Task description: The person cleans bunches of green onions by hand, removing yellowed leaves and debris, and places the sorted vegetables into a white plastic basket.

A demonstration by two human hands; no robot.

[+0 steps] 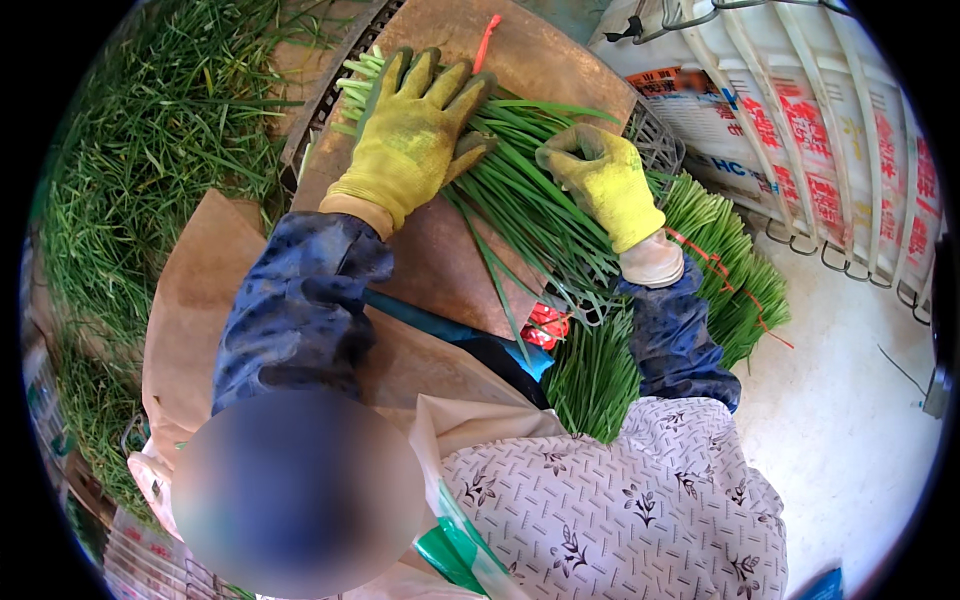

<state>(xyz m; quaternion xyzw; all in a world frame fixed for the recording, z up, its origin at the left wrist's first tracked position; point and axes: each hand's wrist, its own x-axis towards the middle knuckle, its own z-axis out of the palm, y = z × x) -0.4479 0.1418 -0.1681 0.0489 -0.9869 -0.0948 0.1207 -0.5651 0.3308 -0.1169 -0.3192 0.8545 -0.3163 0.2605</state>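
Observation:
My left hand (415, 135) in a yellow-green glove lies over a loose bunch of long green leaves (530, 210), fingers stretched across its pale stem ends (358, 88). Under the bunch is a worn brown board (505, 65), a red tie (488, 40) near its top. My right hand (600, 185), gloved alike, is curled in a pinch just over the leaves; what its fingertips hold, if anything, is hidden. Beside and below my right forearm are dense trimmed bundles (730, 285) of greens, one with red string, and another bundle (590, 375) near my lap.
Loose grassy greens (150, 130) pile at the left beside brown sheeting (190, 320). At upper right stand printed white sacks (790, 120) with wire loops along their side. A pale floor (840, 400) lies at right, a patterned cloth (610, 500) below. A blurred oval covers the lower left.

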